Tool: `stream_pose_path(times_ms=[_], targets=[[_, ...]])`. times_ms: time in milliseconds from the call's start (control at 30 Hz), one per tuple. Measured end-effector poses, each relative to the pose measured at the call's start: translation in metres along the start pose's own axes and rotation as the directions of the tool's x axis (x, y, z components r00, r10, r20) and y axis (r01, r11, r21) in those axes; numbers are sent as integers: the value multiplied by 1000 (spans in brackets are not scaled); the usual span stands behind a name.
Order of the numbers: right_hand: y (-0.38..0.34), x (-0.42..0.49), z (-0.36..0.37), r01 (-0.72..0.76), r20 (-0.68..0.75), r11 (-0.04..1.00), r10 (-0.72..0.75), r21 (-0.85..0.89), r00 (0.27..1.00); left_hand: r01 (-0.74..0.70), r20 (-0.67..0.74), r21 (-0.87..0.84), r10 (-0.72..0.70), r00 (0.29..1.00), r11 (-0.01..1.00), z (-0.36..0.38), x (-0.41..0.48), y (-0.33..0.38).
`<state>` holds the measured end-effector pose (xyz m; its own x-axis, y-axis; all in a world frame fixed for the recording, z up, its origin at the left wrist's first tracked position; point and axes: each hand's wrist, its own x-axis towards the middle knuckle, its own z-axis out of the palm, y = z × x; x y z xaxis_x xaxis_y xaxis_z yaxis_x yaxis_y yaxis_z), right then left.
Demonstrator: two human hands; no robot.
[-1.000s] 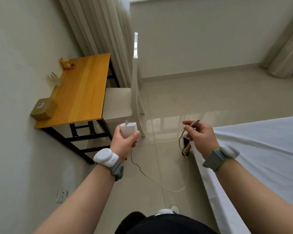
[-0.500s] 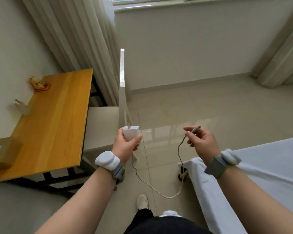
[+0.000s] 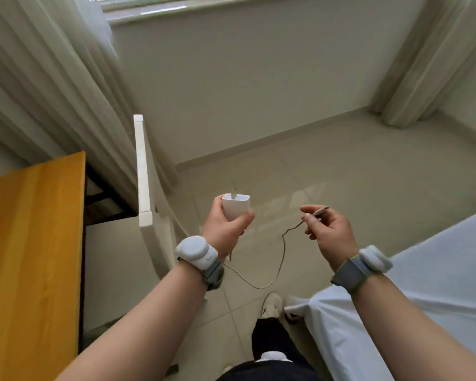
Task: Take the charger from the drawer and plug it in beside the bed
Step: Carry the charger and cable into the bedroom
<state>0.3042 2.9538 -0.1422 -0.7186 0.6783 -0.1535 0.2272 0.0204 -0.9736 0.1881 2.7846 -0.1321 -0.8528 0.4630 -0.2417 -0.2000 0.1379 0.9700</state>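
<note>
Here, left grip (image 3: 226, 229) clasping white charger (image 3: 235, 207), right grip (image 3: 331, 232) pinching cable end (image 3: 321, 212).

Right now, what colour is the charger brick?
White, metal prongs up; the left hand holds the charger brick in the head view.

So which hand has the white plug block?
The left hand: it grips the white charger block. The right hand only pinches the thin cable end.

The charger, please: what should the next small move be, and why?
Probably turn to find a socket beside the bed: none shows here, while the left hand grips the charger prongs-up and the right hand pinches the end of the cable.
</note>
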Motion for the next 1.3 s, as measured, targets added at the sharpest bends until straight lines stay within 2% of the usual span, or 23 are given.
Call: stream_pose_path(times_ms=[334,500,667,800,900,1067,1301], targets=[[-53,204,-33,39,-60,999,-37,35,997,-34,15,-4,34,999,999,84,187,68],[-51,255,-53,28,-93,999,-24,44,995,5,-2,-22,-5,1000,1000,98,242,71],[-43,314,-81,-24,-186,998,35,61,982,44,60,-18,-43,997,999,135,316,76],[-48,372,-107,-15,-279,998,33,66,960,43,171,-10,-40,984,999,180,386,89],[-59,431,-135,-6,-379,997,33,72,925,23,268,-5,-21,963,1000,220,453,111],[-70,488,-167,4,-478,997,32,74,878,-16,347,31,4,938,999,274,533,141],[-32,525,-246,-110,-663,981,189,159,724,-3,530,139,-72,845,990,401,596,140]])
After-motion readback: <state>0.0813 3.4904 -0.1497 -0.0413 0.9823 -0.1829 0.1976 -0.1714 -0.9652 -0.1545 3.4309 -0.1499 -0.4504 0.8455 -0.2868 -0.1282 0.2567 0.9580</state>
